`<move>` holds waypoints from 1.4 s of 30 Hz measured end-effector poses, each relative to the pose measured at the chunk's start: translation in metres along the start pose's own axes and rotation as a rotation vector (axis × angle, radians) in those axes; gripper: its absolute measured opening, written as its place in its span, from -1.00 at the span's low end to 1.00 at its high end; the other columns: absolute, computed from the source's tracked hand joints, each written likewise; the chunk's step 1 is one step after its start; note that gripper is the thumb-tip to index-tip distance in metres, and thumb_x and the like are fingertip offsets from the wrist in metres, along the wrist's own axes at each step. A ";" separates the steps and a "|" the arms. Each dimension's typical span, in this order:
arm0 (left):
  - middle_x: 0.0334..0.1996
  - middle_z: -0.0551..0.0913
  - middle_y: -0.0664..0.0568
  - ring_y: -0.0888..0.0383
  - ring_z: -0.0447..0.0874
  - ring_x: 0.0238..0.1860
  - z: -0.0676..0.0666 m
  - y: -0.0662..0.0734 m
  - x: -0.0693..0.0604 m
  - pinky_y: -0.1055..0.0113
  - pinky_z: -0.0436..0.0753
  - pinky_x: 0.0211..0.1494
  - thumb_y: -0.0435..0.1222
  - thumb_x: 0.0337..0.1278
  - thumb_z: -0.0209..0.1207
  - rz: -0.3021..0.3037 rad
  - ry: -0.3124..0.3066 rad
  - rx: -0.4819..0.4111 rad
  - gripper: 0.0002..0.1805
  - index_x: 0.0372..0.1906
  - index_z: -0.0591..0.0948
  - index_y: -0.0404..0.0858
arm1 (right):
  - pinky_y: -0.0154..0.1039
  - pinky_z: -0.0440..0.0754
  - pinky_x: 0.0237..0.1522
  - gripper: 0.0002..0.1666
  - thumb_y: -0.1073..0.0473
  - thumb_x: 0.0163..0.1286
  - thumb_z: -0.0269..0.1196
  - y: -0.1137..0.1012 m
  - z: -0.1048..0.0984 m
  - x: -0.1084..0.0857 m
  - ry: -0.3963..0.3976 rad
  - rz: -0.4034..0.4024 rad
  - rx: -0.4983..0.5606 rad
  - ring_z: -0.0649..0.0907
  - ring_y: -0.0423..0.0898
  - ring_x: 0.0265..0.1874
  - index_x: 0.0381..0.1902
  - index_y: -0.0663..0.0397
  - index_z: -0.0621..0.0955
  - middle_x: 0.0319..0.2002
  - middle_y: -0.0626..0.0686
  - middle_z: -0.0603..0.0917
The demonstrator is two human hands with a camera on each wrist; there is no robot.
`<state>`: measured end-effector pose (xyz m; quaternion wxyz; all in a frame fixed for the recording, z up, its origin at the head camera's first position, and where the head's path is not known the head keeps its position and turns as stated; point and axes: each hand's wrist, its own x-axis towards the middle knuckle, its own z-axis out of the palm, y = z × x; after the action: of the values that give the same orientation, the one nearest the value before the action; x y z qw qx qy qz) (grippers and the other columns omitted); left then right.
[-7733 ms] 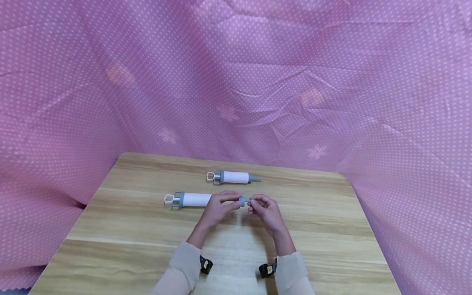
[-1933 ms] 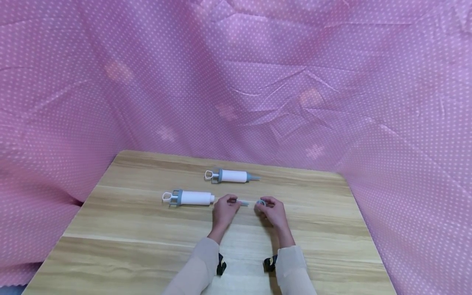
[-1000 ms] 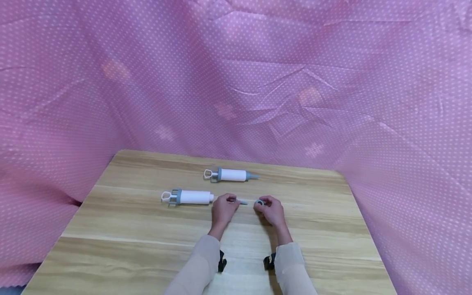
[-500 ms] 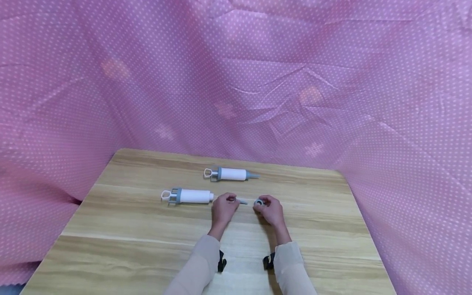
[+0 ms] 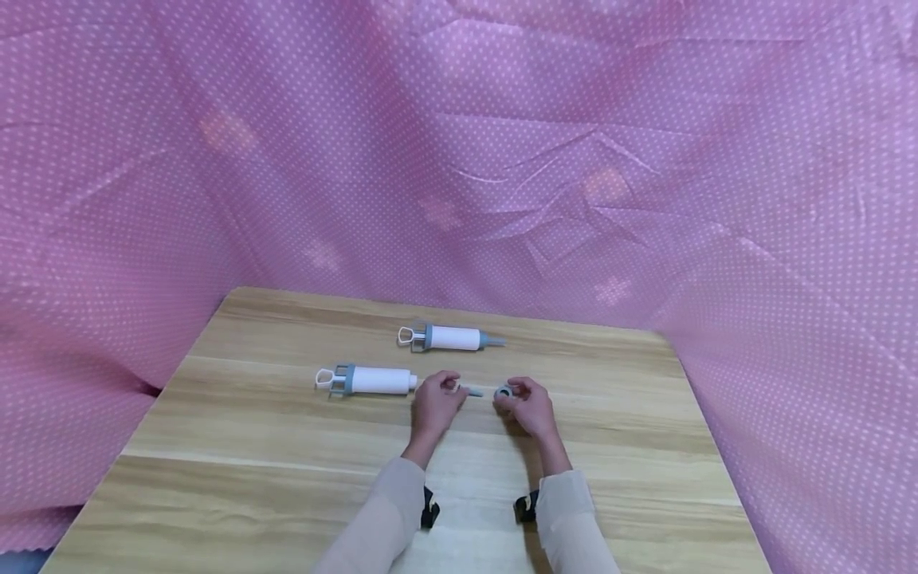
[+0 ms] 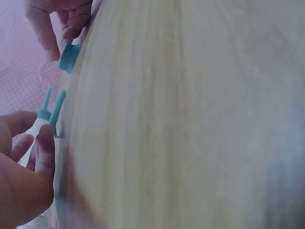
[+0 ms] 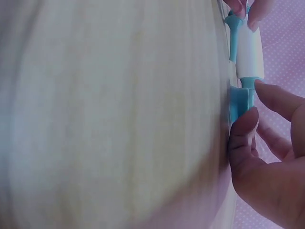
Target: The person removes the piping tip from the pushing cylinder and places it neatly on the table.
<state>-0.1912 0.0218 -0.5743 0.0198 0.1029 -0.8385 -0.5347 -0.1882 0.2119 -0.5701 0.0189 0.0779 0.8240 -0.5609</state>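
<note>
A teal ring point(image 5: 504, 392), like a collar nut, sits at the fingertips of my right hand point(image 5: 531, 405); the right wrist view shows its thumb and index finger about the ring point(image 7: 238, 102). A slim teal nozzle point(image 5: 473, 392) with a flange lies on the table just right of my left hand point(image 5: 437, 402). In the left wrist view, the left thumb and index finger stand apart, close to the nozzle point(image 6: 57, 112). Left of that hand lies a white syringe-like filler point(image 5: 382, 380) with a teal collar and white loop handle; its right end shows a bare white neck.
A second white syringe-like filler point(image 5: 455, 338), with a teal nozzle on its end, lies farther back on the wooden table point(image 5: 287, 470). Pink dotted cloth point(image 5: 459, 143) hangs behind and at both sides.
Earlier both hands held the nozzle and ring together to the right of the filler; afterwards they were apart. Just now the left thumb and index finger have spread at the nozzle.
</note>
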 end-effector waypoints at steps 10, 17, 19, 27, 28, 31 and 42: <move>-0.10 0.73 -0.08 0.05 0.73 -0.18 -0.022 0.022 0.005 0.12 0.70 -0.12 -0.26 0.14 0.42 0.104 0.025 -0.126 -0.65 0.04 0.72 -0.24 | -0.27 0.55 -0.22 -0.59 0.19 0.34 0.40 -0.005 -0.009 0.002 0.054 -0.008 -0.006 0.60 -0.03 -0.21 0.05 0.33 0.64 -0.18 0.15 0.64; -0.16 0.76 -0.17 -0.06 0.74 -0.15 -0.044 0.021 0.020 0.10 0.71 -0.02 -0.36 0.08 0.44 0.165 0.106 -0.228 -0.66 -0.02 0.72 -0.37 | -0.35 0.57 -0.27 -0.58 0.19 0.37 0.38 -0.010 -0.015 0.010 0.069 -0.042 0.043 0.61 -0.07 -0.20 0.07 0.38 0.62 -0.15 0.17 0.64; -0.14 0.76 -0.19 -0.10 0.73 -0.12 -0.052 0.021 0.025 0.07 0.70 0.02 -0.35 0.08 0.44 0.164 0.126 -0.206 -0.65 -0.01 0.71 -0.38 | -0.37 0.59 -0.24 -0.57 0.20 0.37 0.38 -0.014 -0.014 0.014 0.065 -0.054 0.063 0.62 -0.07 -0.18 0.08 0.39 0.62 -0.12 0.20 0.65; 0.05 0.69 -0.26 -0.21 0.62 0.11 -0.074 0.026 0.055 -0.03 0.58 0.19 -0.31 0.12 0.42 0.142 0.139 -0.129 -0.59 0.08 0.69 -0.34 | -0.25 0.68 -0.17 -0.58 0.27 0.38 0.35 -0.031 -0.009 0.037 0.036 -0.109 0.088 0.66 0.01 -0.14 0.10 0.45 0.60 -0.04 0.28 0.68; 0.07 0.68 -0.26 -0.21 0.60 0.14 -0.076 0.026 0.059 -0.05 0.56 0.20 -0.29 0.13 0.41 0.134 0.136 -0.113 -0.58 0.10 0.68 -0.33 | -0.22 0.68 -0.15 -0.58 0.28 0.38 0.35 -0.033 -0.008 0.041 0.028 -0.115 0.094 0.67 0.01 -0.14 0.10 0.46 0.60 -0.04 0.29 0.68; 0.14 0.65 -0.25 -0.22 0.60 0.11 -0.080 0.026 0.068 -0.09 0.54 0.20 -0.24 0.15 0.39 0.094 0.122 -0.079 -0.54 0.16 0.66 -0.28 | -0.11 0.70 -0.06 -0.57 0.27 0.39 0.34 -0.039 -0.003 0.049 -0.010 -0.098 0.111 0.65 0.04 -0.10 0.14 0.43 0.59 0.01 0.29 0.65; 0.37 0.47 -0.17 -0.17 0.58 0.16 -0.093 0.029 0.090 -0.04 0.49 0.27 -0.12 0.17 0.36 -0.029 0.058 -0.038 -0.39 0.33 0.54 -0.19 | 0.07 0.70 -0.03 -0.61 0.19 0.49 0.26 -0.051 0.015 0.066 0.025 -0.024 0.133 0.69 0.35 -0.07 0.16 0.32 0.58 0.10 0.30 0.60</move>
<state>-0.2703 -0.0667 -0.5156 0.0381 0.1303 -0.8257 -0.5475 -0.2618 0.1869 -0.5368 -0.0033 0.0759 0.7860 -0.6135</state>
